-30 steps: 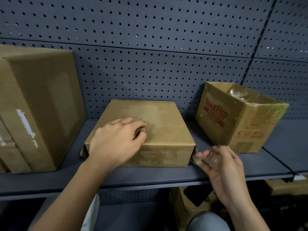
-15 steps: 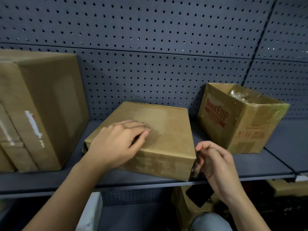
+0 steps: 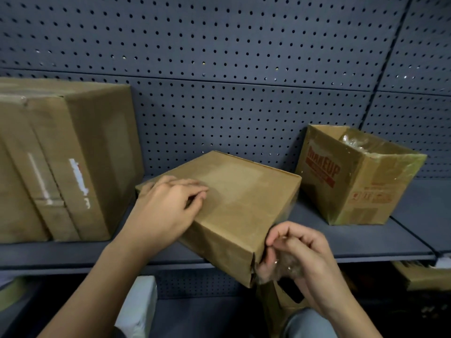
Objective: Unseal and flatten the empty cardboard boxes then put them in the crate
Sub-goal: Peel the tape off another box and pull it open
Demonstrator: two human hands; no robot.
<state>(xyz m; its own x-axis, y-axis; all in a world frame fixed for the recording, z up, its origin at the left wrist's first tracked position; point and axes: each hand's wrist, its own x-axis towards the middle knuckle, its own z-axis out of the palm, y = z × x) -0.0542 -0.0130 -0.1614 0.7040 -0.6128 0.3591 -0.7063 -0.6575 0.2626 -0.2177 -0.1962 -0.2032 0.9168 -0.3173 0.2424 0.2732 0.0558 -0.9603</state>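
One left hand (image 3: 166,211): our fingers (image 3: 185,186) together atop the flat box (image 3: 244,198).
Our right hand (image 3: 300,254): fingers pinching tape (image 3: 285,267) at its near corner.

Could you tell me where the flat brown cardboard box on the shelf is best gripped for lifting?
Probably at its near corner, from the front and below: the flat brown cardboard box lies low and turned, that corner jutting past the grey shelf edge, so fingers can slip under. The left hand rests on its top; the right hand pinches clear tape there.
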